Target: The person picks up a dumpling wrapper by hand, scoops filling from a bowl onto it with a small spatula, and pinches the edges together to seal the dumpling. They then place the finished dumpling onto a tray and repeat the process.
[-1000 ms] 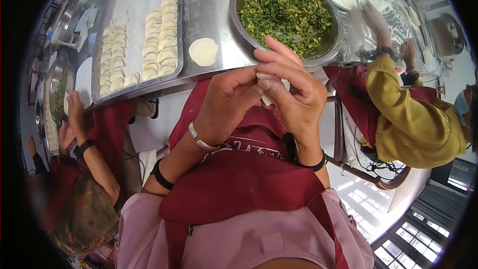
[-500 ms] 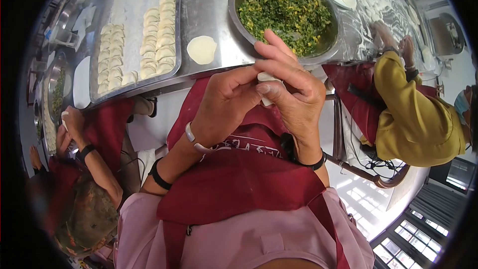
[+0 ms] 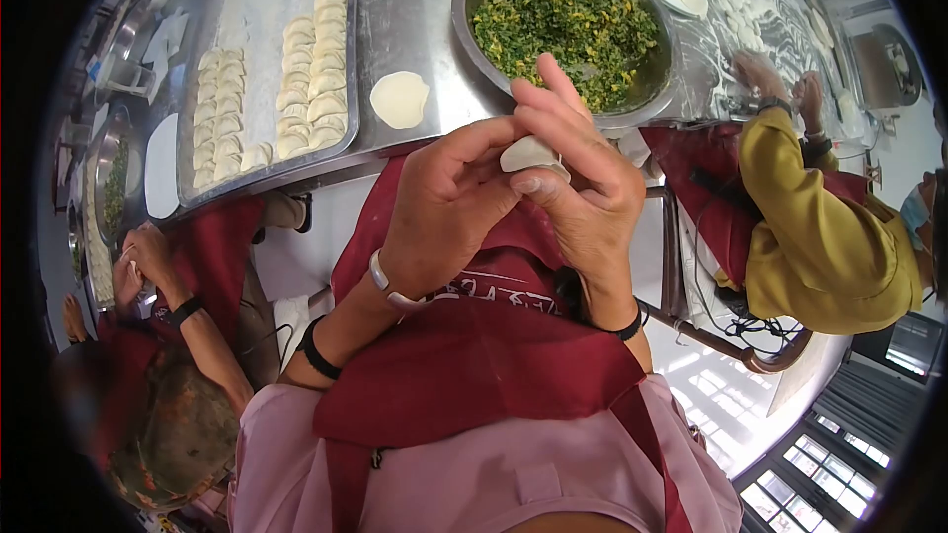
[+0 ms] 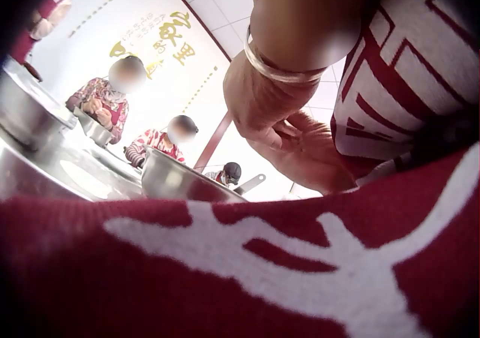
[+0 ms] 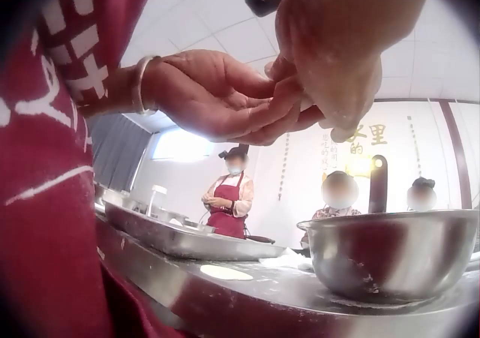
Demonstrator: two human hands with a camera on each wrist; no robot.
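In the head view, a pale dumpling (image 3: 533, 154) is pinched between both hands in front of the apron. My left hand (image 3: 449, 192), with a silver bracelet at its wrist, holds the dumpling's left side with thumb and fingers. My right hand (image 3: 597, 183) pinches it from the other side, floury thumb below and fingers stretched over the top. The right wrist view shows the left hand (image 5: 217, 98) and right hand (image 5: 330, 53) meeting at their fingertips, with the dumpling hidden. The left hand (image 4: 274, 120) is seen from below in the left wrist view.
A metal tray (image 3: 281, 166) bears rows of dumplings. Beside it lies a round wrapper (image 3: 400, 100) near the table edge. A steel bowl (image 3: 464, 25) of chopped green and yellow filling stands beyond my hands. A plate (image 3: 696, 2) holds wrappers. People work on both sides.
More of the dumpling shows between my hands, its rounded face now turned up. My right fingers have risen slightly, while both hands stay in nearly the same place.
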